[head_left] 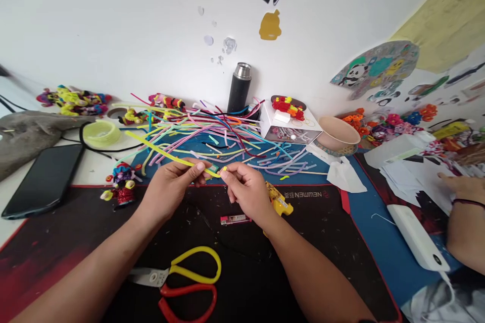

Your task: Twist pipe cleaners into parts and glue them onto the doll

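The yellow stick (159,150) looks soft and fuzzy, and the black mat (246,282) looks like dull cloth. The scissors (163,277) have smooth plastic handles (200,249) and metal blades (143,277). The phone (43,179) is glossy like glass, the flask (238,93) looks dull with a shiny metal top (242,69), and the power bank (417,237) looks like smooth plastic.

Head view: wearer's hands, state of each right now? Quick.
Left hand: closed, holding the yellow pipe cleaner between thumb and fingers.
Right hand: closed, pinching the same yellow pipe cleaner near one end.
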A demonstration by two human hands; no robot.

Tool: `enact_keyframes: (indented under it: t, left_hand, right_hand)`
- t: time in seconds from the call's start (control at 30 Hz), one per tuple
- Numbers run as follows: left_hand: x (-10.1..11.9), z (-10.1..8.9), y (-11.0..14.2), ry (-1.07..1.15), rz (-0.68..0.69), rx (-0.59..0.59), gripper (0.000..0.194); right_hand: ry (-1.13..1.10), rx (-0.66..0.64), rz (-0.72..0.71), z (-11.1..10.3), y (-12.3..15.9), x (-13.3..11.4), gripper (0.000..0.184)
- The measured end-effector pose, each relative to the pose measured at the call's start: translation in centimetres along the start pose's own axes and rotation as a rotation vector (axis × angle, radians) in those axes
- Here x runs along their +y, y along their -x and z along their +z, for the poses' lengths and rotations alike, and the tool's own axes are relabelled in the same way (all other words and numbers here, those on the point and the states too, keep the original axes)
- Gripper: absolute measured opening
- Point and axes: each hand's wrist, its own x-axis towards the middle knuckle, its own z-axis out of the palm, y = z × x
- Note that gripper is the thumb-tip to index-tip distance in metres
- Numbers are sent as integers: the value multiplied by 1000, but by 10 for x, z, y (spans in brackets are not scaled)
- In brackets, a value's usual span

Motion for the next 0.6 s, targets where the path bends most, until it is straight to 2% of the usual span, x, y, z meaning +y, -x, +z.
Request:
enact_keyframes:
  t: [0.17, 0.33, 0.47, 0.6]
  left_hand:
    - [10, -2, 2, -182, 61, 72, 38]
    - [14, 3, 7, -181, 49, -10, 33]
    - [9, 4, 7, -223, 55, -52, 33]
    - [6, 0, 3, -143, 6, -54, 39]
  right_hand:
    - [276, -60, -61, -1, 4, 1, 25]
    - [483, -162, -111, -1, 4, 5, 18]
    - [524, -188, -110, 2, 4, 7, 16]
    - [359, -191, -33, 3, 4, 9, 13]
